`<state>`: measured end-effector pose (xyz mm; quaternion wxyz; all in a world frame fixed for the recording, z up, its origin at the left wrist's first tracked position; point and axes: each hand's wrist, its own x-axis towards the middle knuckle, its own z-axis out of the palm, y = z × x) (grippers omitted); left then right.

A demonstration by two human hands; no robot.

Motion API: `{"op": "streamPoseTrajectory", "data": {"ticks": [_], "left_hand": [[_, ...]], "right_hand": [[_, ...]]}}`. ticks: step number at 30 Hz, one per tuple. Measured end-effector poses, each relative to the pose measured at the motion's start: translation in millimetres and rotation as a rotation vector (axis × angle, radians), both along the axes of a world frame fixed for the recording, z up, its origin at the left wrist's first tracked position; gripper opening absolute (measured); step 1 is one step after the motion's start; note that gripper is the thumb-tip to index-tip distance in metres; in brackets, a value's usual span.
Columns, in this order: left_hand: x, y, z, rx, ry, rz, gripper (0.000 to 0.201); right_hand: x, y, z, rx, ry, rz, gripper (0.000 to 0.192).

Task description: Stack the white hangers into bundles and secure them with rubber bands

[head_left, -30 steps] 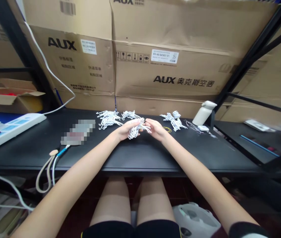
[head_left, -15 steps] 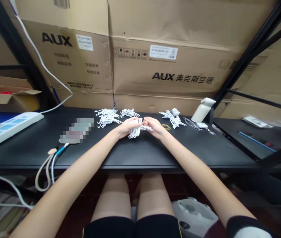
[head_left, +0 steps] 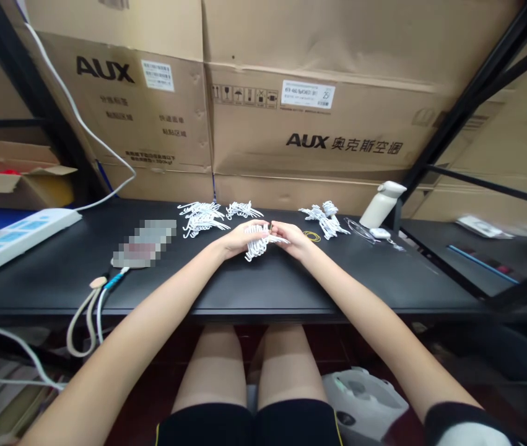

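Centre frame: left hand (head_left: 238,238) and right hand (head_left: 293,238) both clamped on white hook bundle (head_left: 258,240), now lower, nearly on worktop (head_left: 254,285). Bundle tighter than a second ago; gathering continues.

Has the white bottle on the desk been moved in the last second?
No. The white bottle keeps its place beside the black shelf post and next to the yellow rubber band; only the camera view shifts slightly.
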<state>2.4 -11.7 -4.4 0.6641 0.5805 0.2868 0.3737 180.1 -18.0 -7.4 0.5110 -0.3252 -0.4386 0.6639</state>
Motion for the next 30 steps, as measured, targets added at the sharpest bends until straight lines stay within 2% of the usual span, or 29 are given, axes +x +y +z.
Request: {"op": "streamPoseTrajectory", "data": {"ticks": [5, 7, 12, 16, 18, 24, 27, 30], "left_hand": [[-1.9, -3.0, 6.7, -0.033, -0.066, -0.064, 0.056], [-2.6, -5.2, 10.0, -0.063, -0.098, -0.076, 0.059], [1.7, -8.9, 15.0, -0.081, -0.154, -0.052, 0.061], [5.3, -9.4, 17.7, -0.070, -0.217, 0.030, 0.053], [5.5, -10.0, 18.8, -0.070, -0.221, 0.043, 0.052], [5.6, -11.9, 18.0, -0.057, -0.178, -0.019, 0.057], [5.1, -12.3, 17.0, -0.059, -0.133, -0.037, 0.047], [3.9, -13.0, 17.0, -0.038, -0.094, -0.076, 0.043]], "right_hand": [[7.5, -0.2, 10.7, -0.180, 0.111, 0.023, 0.009], [8.8, -2.0, 16.1, -0.190, 0.201, 0.016, 0.007], [4.1, -5.5, 17.9, -0.057, 0.264, -0.028, 0.007], [-1.9, -7.8, 13.8, 0.139, 0.181, -0.083, 0.023], [-3.9, -8.7, 13.1, 0.188, 0.145, -0.125, 0.027], [-9.3, -11.1, 10.8, 0.234, 0.054, -0.326, 0.030], [-12.2, -14.2, 10.5, 0.280, 0.011, -0.436, 0.031], [-11.9, -16.9, 14.2, 0.355, -0.034, -0.478, 0.030]]}}
